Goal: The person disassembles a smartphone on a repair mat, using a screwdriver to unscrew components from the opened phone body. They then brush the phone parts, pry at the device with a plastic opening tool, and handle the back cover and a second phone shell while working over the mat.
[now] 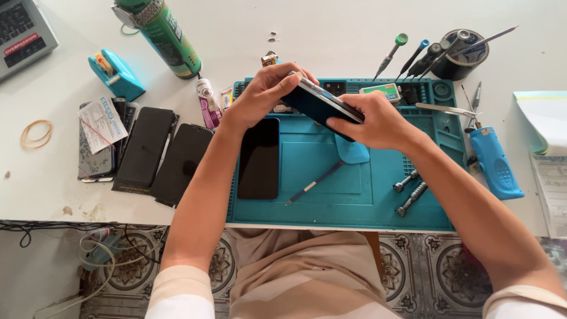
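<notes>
Both hands hold a dark, slim smartphone [323, 103] tilted on its long edge above the upper middle of the teal silicone repair mat [366, 207], so that one side faces the person rather than lying flat. The left hand [264, 91] is closed around the far end, fingers curled over the top edge, while the right hand [378, 121] grips the near end with the thumb along the lower side; held at both ends this way, the phone appears steadied so its edge can be looked at or worked along. Just under it on the mat lies a small light-blue cloth [352, 150], and beside that a thin dark-handled brush-like tool [313, 183], both within easy reach. A black glass screen panel [258, 158] lies flat on the left part of the mat, set apart from the held phone. Two short metal-tipped drivers [409, 190] rest at the mat's right side. Off the mat on the white counter [331, 41], further dark phones and panels [162, 155] are lined up to the left, seemingly parked out of the way, near a green cylindrical can [162, 36] and a teal tape dispenser [117, 74]. A black round cup of tools [459, 54] and a blue handheld tool [495, 162] stand to the right.
</notes>
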A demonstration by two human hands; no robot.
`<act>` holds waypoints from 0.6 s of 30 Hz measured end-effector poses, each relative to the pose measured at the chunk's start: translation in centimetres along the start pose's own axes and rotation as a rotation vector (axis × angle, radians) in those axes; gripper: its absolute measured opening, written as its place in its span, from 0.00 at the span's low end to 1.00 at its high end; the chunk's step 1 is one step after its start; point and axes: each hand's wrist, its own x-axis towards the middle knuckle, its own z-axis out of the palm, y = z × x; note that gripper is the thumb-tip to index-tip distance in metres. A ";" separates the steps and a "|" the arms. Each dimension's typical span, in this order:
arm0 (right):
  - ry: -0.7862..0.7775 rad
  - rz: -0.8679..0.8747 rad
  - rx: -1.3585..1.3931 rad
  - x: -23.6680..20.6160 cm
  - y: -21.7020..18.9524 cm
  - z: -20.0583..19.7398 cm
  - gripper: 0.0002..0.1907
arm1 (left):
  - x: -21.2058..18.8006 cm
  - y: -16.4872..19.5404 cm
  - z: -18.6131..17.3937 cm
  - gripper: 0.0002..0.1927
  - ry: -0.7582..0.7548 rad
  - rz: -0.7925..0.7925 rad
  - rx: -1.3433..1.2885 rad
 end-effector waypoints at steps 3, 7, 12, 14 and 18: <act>-0.029 -0.043 0.029 -0.1 -0.6 -0.6 0.15 | 0.0 -0.1 -0.3 0.19 -0.023 0.032 0.021; -0.032 -0.083 0.057 0.0 -1.0 -1.2 0.16 | 0.1 -0.5 -0.4 0.17 -0.001 0.024 0.039; 0.000 -0.094 -0.002 -0.1 -1.0 -1.2 0.16 | 0.1 -0.2 -0.5 0.13 0.002 0.060 0.036; 0.006 -0.102 -0.001 -0.1 -0.9 -1.1 0.15 | 0.0 0.0 -0.5 0.12 0.005 0.069 0.066; 0.018 -0.131 0.000 0.1 -0.7 -1.2 0.13 | 0.2 0.0 -0.2 0.12 0.084 0.076 0.196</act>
